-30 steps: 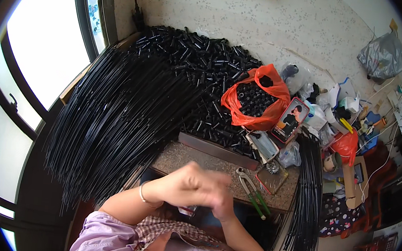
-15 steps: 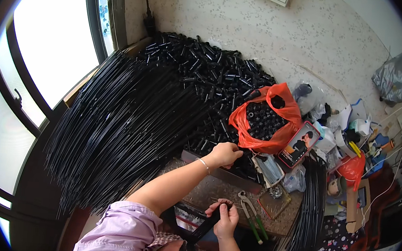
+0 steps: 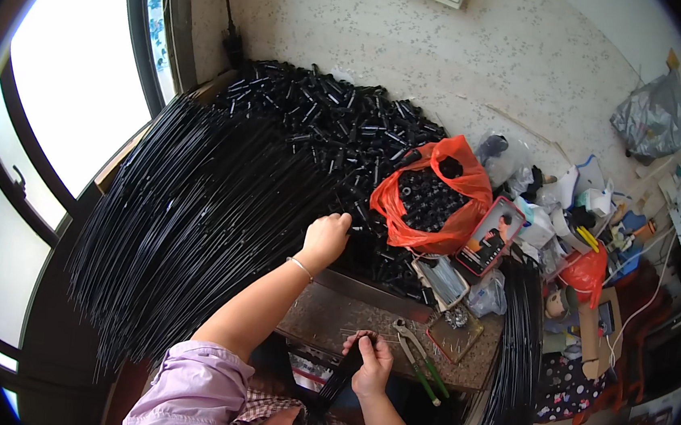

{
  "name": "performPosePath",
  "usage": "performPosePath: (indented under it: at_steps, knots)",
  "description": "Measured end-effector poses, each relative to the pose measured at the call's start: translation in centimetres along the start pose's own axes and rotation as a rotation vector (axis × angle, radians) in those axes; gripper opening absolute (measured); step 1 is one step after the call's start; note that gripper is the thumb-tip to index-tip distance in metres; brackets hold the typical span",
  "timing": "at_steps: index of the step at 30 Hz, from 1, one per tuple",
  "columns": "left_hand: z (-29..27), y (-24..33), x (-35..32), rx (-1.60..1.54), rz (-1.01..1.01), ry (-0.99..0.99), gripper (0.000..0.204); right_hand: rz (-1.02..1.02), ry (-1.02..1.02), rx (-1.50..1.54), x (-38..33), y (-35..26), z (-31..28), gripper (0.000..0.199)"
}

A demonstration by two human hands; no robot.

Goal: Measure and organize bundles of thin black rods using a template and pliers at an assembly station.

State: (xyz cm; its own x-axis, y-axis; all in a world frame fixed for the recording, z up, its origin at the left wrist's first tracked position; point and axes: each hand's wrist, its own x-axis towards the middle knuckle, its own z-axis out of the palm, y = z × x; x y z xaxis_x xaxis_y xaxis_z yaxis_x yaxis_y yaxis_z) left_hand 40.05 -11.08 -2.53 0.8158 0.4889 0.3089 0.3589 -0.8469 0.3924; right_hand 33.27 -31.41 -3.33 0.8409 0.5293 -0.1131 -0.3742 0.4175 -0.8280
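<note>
Black rods [image 3: 177,231]: fanned at far left, overlapping, their right edge just beside my left forearm [image 3: 255,310]. A brush from the forearm could drag several out of line.
Loose black parts [image 3: 317,109]: heaped behind the rods and to their right. The pieces lie unsorted — a careless pull low in the heap could start a slide.
Left hand [image 3: 327,240]: curled, at the near side of the heap, fingertips mostly hidden. I cannot tell whether it grips a part. Picking by feel alone, it could take two pieces or none.
Held strands [image 3: 333,386]: a black bunch running from my right fingers down toward my lap. Unequal pressure could let single strands slip toward the floor.
Right hand [image 3: 374,367]: closed on the upper end of the held strands, by the near edge of the table. With attention on the left reach, this pinch could loosen unnoticed.
Pincers [image 3: 424,381]: just right of my right hand, green handles past the table edge. An arm knock could tip them off.
Orange bag [image 3: 475,196]: open, filled with small black pieces. A bump could spill them.
Phone [image 3: 488,240]: propped beside the bag, screen lit — a glance there could cause a missed grip.
Second bundle [image 3: 518,333]: draped over the right table edge. A snag could pull it down.
</note>
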Motion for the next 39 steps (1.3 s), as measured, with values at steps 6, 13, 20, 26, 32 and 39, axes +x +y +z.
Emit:
performPosePath:
  at_steps: [6,13,20,26,32,39]
  knots:
    - [-4.2,0.8,-3.4,-0.495,0.126,0.264,0.020,0.078,-0.054,-0.022,-2.8,0.1,-0.6,0.012]
    - [-2.6,-2.5,-16.6,-0.549,0.235,-0.158,0.012,-0.058,-0.062,-0.131,-5.0,1.7,-0.6,0.010]
    - [-7.0,1.4,-19.6,-1.599,0.036,0.053,0.012,-0.100,-0.146,-0.274,-8.9,3.8,1.9,0.009]
    - [-7.9,2.5,-20.8,-1.651,-0.210,0.069,0.008,-0.122,-0.173,-0.348,-10.4,4.0,2.0,0.011]
    - [-5.1,-2.5,-23.4,-1.875,-0.474,-0.278,0.019,-0.007,-0.086,-0.141,-8.9,4.2,1.6,0.009]
    - [-4.2,-1.9,-23.6,-2.174,-0.603,-0.584,0.022,-0.193,0.004,-0.175,-8.0,5.9,1.7,0.014]
